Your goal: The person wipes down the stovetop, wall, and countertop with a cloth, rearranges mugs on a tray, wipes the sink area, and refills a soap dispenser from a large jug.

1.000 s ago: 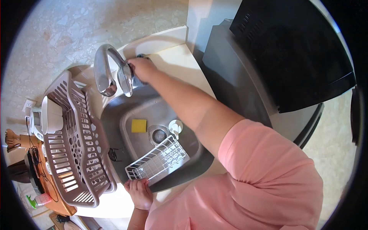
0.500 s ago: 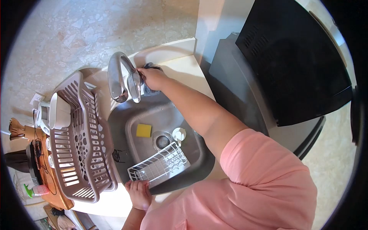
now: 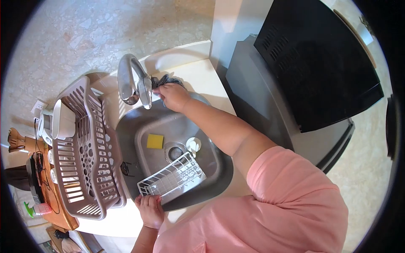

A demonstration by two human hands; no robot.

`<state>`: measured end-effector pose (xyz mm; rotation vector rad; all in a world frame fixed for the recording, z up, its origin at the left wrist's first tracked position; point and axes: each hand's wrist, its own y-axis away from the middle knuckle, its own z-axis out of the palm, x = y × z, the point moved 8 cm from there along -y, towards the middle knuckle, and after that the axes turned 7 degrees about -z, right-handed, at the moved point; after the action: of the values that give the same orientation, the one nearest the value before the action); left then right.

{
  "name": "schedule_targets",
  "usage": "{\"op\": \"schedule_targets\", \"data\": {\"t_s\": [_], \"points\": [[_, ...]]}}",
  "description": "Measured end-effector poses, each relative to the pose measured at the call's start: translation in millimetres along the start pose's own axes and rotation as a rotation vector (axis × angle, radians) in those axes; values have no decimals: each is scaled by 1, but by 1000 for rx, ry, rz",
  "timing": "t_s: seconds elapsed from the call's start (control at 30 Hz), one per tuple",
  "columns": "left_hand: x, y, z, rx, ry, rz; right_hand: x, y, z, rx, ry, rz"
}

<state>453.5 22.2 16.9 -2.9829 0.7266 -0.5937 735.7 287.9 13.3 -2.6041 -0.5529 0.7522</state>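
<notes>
My right hand [image 3: 174, 97] is beside the faucet [image 3: 126, 78], its curled fingertips close to the lever. A dark grey cloth [image 3: 171, 79] is bunched against the fingers at the sink's back edge; my hand appears closed on it, though part of the grip is hidden. At the sink's near edge, my left hand [image 3: 149, 208] curls its fingers over the end of a white wire basket [image 3: 168, 179]. The basket lies tilted in the near part of the grey sink [image 3: 143, 145]. Beyond it are a yellow sponge [image 3: 155, 141] and a small white cup [image 3: 193, 144] with a handle or utensil showing.
A brownish plastic dish rack [image 3: 90, 152] stands left of the sink, holding a white container [image 3: 63, 120]. Farther left is a wooden surface [image 3: 55, 202] with cables. A large black appliance [image 3: 320, 67] stands at the right.
My right hand has shifted slightly down and right, away from the faucet, and more of the cloth shows behind it. My left hand stays on the basket. The whole view has moved slightly.
</notes>
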Motion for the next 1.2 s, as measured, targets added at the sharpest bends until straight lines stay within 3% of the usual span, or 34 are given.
{"op": "schedule_targets", "data": {"t_s": [0.27,0.37,0.5,0.57,0.67,0.7,0.77,0.8,0.87,0.9,0.97,1.07,1.2], "points": [[-1,0,4,-13,-21,10,-7,3,8,74,18,-224],[1,-1,4,-30,-8,39,-13,-4,21,-129,89,-209],[3,-3,3,-66,-12,54,-12,-6,21,-78,49,-218],[1,-1,6,-57,-2,53,-22,-6,25,-109,100,-380],[-4,1,10,-70,7,56,-32,-18,60,-327,121,-282],[-3,0,10,-77,9,52,-37,-24,60,-220,-194,-157],[-4,1,12,-78,9,44,-46,-40,81,13,-361,-233],[-6,2,12,-86,4,27,-40,-51,103,-17,-532,-80],[-5,1,10,-51,12,31,-59,-74,127,-106,-100,-178],[-6,1,10,-60,17,16,-71,-74,115,-103,-102,-182],[-8,3,9,-47,28,9,-86,-69,95,-272,-479,98],[-8,2,8,-42,20,-3,-99,-70,114,-195,-459,-83],[-9,4,5,7,15,-7,-103,-47,105,-263,-640,-67]]}}
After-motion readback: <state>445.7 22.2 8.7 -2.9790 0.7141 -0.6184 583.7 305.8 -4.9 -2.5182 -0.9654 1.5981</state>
